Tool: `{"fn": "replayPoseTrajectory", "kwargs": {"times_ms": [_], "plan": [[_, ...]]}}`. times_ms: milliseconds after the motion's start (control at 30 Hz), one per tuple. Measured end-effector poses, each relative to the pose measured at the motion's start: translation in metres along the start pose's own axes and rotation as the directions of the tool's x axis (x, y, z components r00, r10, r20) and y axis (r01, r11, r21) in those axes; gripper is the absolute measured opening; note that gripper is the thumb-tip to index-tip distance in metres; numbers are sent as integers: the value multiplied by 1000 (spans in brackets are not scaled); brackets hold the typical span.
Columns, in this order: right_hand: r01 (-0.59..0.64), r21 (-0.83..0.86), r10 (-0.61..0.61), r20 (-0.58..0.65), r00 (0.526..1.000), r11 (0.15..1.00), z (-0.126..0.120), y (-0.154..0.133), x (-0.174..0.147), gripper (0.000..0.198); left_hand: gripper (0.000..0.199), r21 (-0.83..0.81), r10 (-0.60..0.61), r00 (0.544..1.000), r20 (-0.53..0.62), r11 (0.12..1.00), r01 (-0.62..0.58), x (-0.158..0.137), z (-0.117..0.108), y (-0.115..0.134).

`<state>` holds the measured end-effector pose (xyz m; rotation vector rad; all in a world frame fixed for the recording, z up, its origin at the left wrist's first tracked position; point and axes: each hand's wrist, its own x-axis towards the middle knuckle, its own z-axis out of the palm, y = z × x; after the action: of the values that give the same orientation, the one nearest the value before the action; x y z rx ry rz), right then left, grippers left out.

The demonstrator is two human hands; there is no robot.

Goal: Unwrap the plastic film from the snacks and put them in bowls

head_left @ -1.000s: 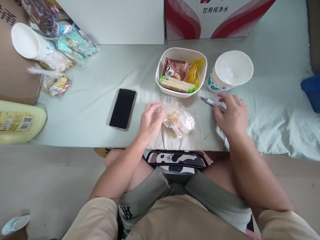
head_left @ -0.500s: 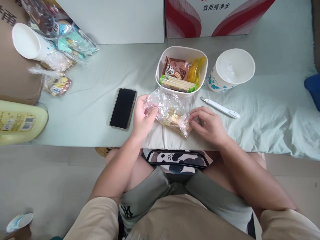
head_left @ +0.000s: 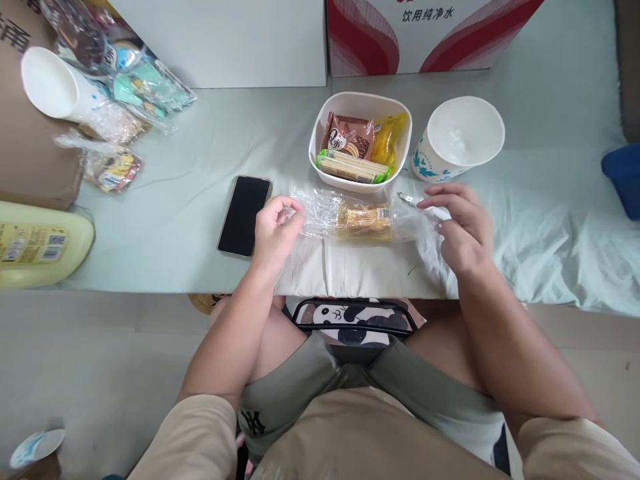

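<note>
A clear plastic bag is stretched sideways near the table's front edge, with a yellow-wrapped snack inside it. My left hand pinches the bag's left end between thumb and fingers. At the other end, my right hand grips crumpled film that hangs below its fingers; the index finger sticks out and the exact grip is partly hidden. Under the right hand lies a white utility knife, mostly covered. Just behind the bag stands a white plastic bowl with several wrapped snacks in it.
A phone lies beside my left hand. Behind my right hand stands a paper cup with clear film inside. Boxes line the back. At left are a pale yellow bottle, another paper cup and bagged snacks.
My right hand has moved right and slightly back, over the utility knife. The bunched bag is now drawn out lengthwise, with the yellow snack lying flat. My left hand has shifted slightly left.
</note>
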<state>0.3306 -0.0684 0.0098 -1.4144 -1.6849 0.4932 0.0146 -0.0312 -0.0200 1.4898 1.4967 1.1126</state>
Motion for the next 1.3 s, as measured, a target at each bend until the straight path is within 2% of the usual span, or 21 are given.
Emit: {"fn": "replayPoseTrajectory", "kwargs": {"times_ms": [67, 100, 167, 200, 267, 367, 467, 567, 633, 700, 800, 867, 933, 1000, 1033, 1067, 1133, 1200, 1233, 1300], "plan": [[54, 63, -59, 92, 994, 997, -1, -4, -3, 30, 13, 34, 39, 999, -31, 999, -38, 1, 0, 0], [54, 44, -59, 140, 988, 998, 0, -5, -4, 33, 24, 48, 64, 997, -47, 997, -62, 2, 1, -2], [20, -74, -4, 211, 977, 997, 2, -5, -8, 46, 50, 62, 98, 993, -64, 994, -94, 4, 2, -7], [-1, -144, 34, 227, 973, 990, 4, -4, -10, 53, 55, 67, 106, 993, -59, 993, -102, 4, 4, -9], [-18, -248, 81, 249, 965, 969, 7, -2, -12, 58, 43, 89, 111, 993, -31, 990, -108, 6, 6, -10], [43, -300, 43, 275, 960, 953, 8, 0, -14, 38, 22, 121, 129, 991, -25, 985, -125, 7, 7, -5], [111, -315, -37, 232, 972, 942, 6, -3, -15, 24, 18, 120, 194, 979, -65, 975, -185, 7, 7, 2], [143, -347, -115, 99, 988, 927, 3, -11, -17, 19, 17, 96, 252, 960, -126, 966, -241, 6, 6, 5], [182, -344, -183, 29, 983, 921, 0, -18, -18, 14, 17, 65, 284, 941, -185, 959, -276, 5, 5, 5], [246, -298, -242, 49, 969, 922, -4, -25, -20, 13, 14, 34, 316, 918, -239, 948, -317, 4, 4, 7], [304, -150, -259, 260, 930, 941, -11, -33, -22, 16, 13, -34, 340, 902, -266, 932, -361, 1, -1, 12], [265, -67, -206, 462, 863, 962, -14, -36, -23, 21, 17, -116, 330, 917, -225, 925, -361, -2, -6, 17], [201, -69, -114, 624, 773, 977, -15, -36, -24, 25, 23, -227, 291, 951, -107, 924, -308, -3, -10, 20], [162, -145, -19, 686, 727, 976, -14, -35, -24, 29, 34, -314, 214, 975, 62, 931, -184, -4, -13, 20], [149, -186, 19, 685, 728, 971, -13, -33, -24, 31, 39, -328, 175, 978, 115, 936, -129, -4, -14, 20], [140, -215, 41, 668, 743, 967, -11, -31, -24, 31, 42, -315, 144, 982, 118, 944, -101, -3, -14, 18], [130, -235, 39, 603, 797, 963, -8, -27, -24, 31, 34, -194, 119, 993, -27, 973, -122, 0, -14, 13], [143, -230, -2, 523, 852, 963, -5, -23, -24, 31, 10, -2, 144, 969, -199, 989, -148, 4, -13, 9], [154, -235, -22, 484, 875, 960, -3, -21, -24, 31, 10, 87, 166, 961, -223, 985, -150, 6, -13, 7], [171, -260, -51, 413, 909, 950, 0, -19, -24, 29, 37, 215, 227, 966, -123, 956, -197, 9, -14, 5]]}}
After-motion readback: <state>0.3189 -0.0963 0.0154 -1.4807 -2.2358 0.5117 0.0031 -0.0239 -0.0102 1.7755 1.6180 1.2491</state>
